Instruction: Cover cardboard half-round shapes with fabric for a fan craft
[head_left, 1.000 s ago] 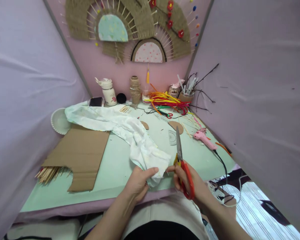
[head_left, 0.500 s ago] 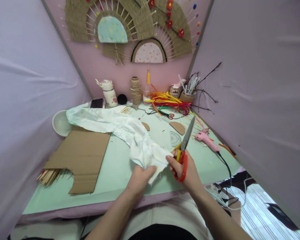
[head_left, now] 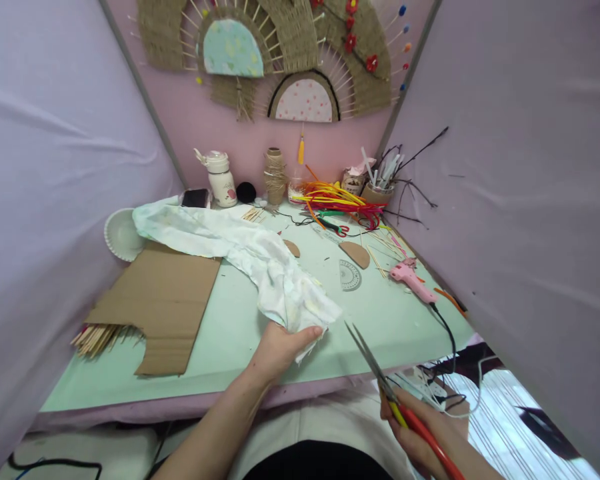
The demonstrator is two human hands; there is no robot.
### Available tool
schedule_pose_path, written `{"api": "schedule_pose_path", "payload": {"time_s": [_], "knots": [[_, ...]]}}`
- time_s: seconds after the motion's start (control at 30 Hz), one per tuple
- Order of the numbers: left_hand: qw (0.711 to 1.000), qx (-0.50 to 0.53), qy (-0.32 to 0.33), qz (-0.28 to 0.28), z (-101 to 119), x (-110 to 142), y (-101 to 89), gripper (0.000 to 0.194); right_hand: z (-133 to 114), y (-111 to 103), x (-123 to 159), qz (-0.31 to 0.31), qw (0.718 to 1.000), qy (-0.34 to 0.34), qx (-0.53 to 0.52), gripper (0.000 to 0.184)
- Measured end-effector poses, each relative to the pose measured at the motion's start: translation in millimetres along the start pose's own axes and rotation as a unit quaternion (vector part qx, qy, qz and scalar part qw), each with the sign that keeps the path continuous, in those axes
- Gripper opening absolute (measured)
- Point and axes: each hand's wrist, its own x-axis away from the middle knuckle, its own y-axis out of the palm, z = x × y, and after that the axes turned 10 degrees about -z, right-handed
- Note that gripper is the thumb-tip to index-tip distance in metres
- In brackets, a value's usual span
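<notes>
The left hand (head_left: 280,350) is pinching the near end of the cloth (head_left: 275,267) between thumb and fingers; the thumb is lying on top, and the fingers underneath are mostly hidden. The right hand (head_left: 415,427) is closing around the handles of the scissors (head_left: 399,412); finger placement in the loops cannot be determined. The blades are pointing away from the body, their tips slightly parted and standing apart from the cloth.

The cloth is extending from the left hand, near the front edge of the table (head_left: 235,333), toward the back left. Its far part is crossing the upper edge of the cardboard (head_left: 170,293) and reaching the bowl (head_left: 117,233). Thin sticks (head_left: 97,339) are protruding from beneath the cardboard.

To the right of the cloth, the protractor (head_left: 350,275) is lying flat just in front of a brown half-circle (head_left: 355,255). The pink glue gun (head_left: 414,280) is resting near the table's right edge, its cord trailing toward the front.
</notes>
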Motion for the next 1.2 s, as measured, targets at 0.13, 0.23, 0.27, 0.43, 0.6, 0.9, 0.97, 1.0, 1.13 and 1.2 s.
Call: {"api": "schedule_pose_path", "payload": {"time_s": [0.13,0.23,0.27,0.43,0.6,0.9,0.97,1.0,1.13,1.2], "knots": [[1.0,0.008,0.009,-0.007,1,-1,5.4,0.072,4,8,8,-0.034,0.998,0.031,-0.045,0.059],[1.0,0.014,0.012,0.002,1,-1,5.3,0.075,2,9,4,-0.043,0.997,0.028,-0.055,0.062],[1.0,0.013,0.012,0.005,1,0,4.5,0.076,0,9,2,-0.046,0.998,0.024,-0.047,0.062],[0.999,-0.03,0.001,0.011,5,2,1.7,0.077,-13,10,-6,-0.035,0.999,0.033,0.004,0.057],[0.997,-0.074,-0.018,0.019,6,3,4.7,0.072,-23,11,-3,-0.009,0.998,0.066,0.019,0.044],[0.997,-0.072,-0.01,0.037,10,7,15.0,0.064,-15,13,-4,0.026,0.997,0.056,0.045,0.044],[0.995,-0.095,-0.006,0.036,11,7,17.4,0.065,-15,13,-4,0.026,0.997,0.063,0.048,0.045],[0.994,-0.107,-0.004,0.035,12,8,18.2,0.066,-15,13,-4,0.021,0.996,0.067,0.046,0.045],[0.991,-0.126,0.005,0.032,12,8,19.3,0.067,-17,11,-3,-0.002,0.997,0.064,0.038,0.047],[0.992,-0.121,0.008,0.03,12,9,18.9,0.067,-17,11,-3,-0.005,0.997,0.066,0.04,0.048]]}}
